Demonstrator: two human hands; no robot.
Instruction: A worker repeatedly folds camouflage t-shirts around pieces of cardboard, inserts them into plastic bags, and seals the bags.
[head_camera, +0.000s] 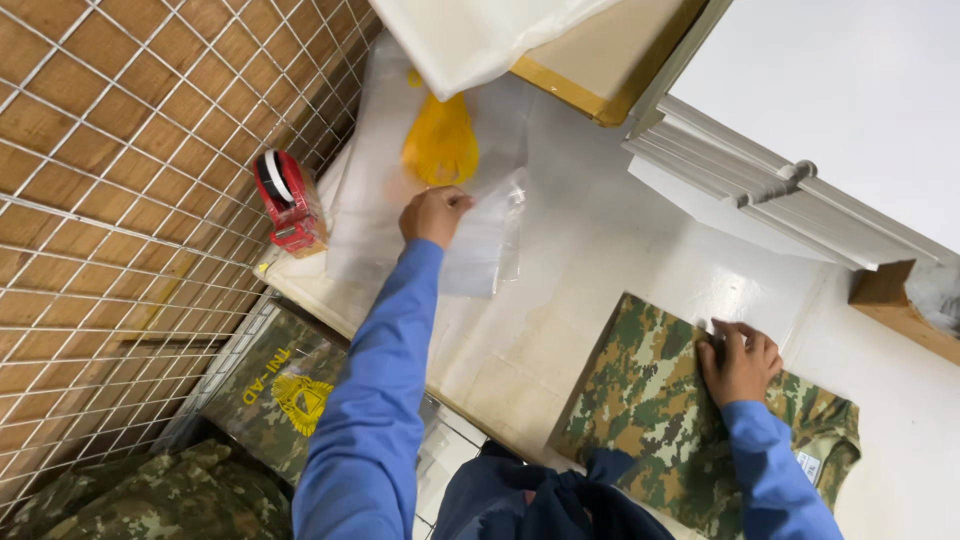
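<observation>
On the white table (600, 250) a folded camouflage garment (650, 400) lies pinned under the right hand (740, 362) – fingers curled on its edge – while the left hand (432, 214) pinches a clear plastic bag (480, 250), apparently the bagging step, which calls for opening it.

Single head-worn view, looking steeply down and tilted, close over a white table (600, 250). Wire grid wall (120, 200) at left, shelf edge (760, 190) far right, blue sleeves entering from the near edge.

The person wears long blue sleeves on both arms, the left sleeve (375, 400) creased, cuffs at the wrists.
</observation>
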